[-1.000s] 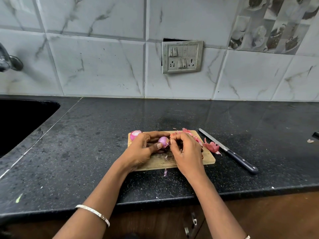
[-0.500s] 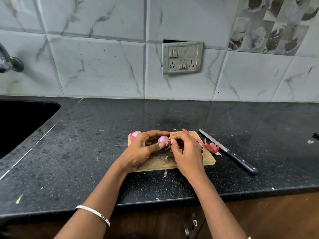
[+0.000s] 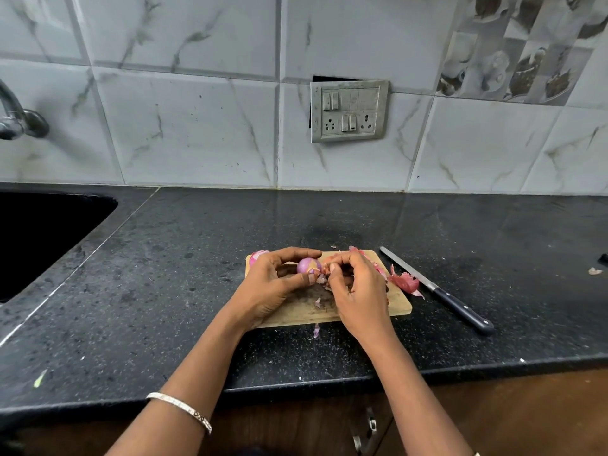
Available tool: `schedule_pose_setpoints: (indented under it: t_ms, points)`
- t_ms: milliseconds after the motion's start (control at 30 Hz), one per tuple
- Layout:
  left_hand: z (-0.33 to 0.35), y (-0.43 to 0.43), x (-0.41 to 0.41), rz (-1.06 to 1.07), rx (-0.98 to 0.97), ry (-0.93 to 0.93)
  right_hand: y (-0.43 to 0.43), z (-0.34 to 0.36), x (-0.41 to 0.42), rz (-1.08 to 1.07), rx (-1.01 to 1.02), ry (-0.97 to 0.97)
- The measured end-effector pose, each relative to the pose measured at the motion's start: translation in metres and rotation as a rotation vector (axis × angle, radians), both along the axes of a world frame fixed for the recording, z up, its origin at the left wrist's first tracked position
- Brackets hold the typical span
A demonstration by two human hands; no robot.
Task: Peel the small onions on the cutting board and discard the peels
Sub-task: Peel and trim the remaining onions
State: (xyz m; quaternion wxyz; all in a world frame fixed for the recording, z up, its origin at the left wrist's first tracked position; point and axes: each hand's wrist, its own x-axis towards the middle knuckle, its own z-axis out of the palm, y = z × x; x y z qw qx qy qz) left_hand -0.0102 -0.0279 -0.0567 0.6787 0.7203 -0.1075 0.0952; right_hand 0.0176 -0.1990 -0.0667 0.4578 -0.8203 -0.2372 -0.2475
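Head camera, looking down on a black speckled countertop [image 3: 158, 291]: a person's left hand [image 3: 273, 284] curls round a small onion [image 3: 307, 265], thumb beneath and fingers arched over the top, holding it just above the middle of the wooden cutting board [image 3: 396, 302]. The right hand [image 3: 358, 291], at the onion's 3 o'clock, pinches a strip of skin [image 3: 319, 278] between thumb and fingertips at the bulb's right end; whether that strip is attached to the bulb is hard to make out behind the fingers. The onion's visible face is glossy pink-purple with a pale patch. A second onion [image 3: 258, 256] sits at the board's 10 o'clock corner, partly hidden by the left hand's knuckles. Loose peels [image 3: 404, 281] lie heaped at the board's 2 o'clock edge, spilling over onto the counter, and a single scrap [image 3: 316, 330] lies on the counter just off the 6 o'clock edge. A black-handled knife [image 3: 436, 288] rests on the counter at the board's 3 o'clock, just beside the peels, blade tip toward 11 o'clock, handle toward 5. A dark sink [image 3: 39, 238] fills the frame's 9 o'clock side, with a metal tap [image 3: 16, 120] above it against the marbled tile wall [image 3: 197, 126]. A switch-and-socket plate [image 3: 348, 110] is mounted on the wall at 12 o'clock. A metal bangle [image 3: 181, 408] circles the left wrist.
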Motion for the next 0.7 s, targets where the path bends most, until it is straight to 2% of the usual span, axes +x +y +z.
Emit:
schedule_pose_setpoints:
  t_ms: [200, 567, 700]
  points:
    - [-0.005, 0.001, 0.003, 0.014, -0.058, 0.014, 0.000, 0.002, -0.002, 0.098, 0.084, 0.010]
    - [-0.011, 0.002, 0.009, 0.066, -0.067, 0.004, -0.003, -0.002, 0.003, 0.068, 0.025, -0.096]
    - [-0.011, 0.003, 0.010, 0.064, -0.040, -0.001, -0.004, -0.003, 0.005, 0.093, 0.110, -0.031]
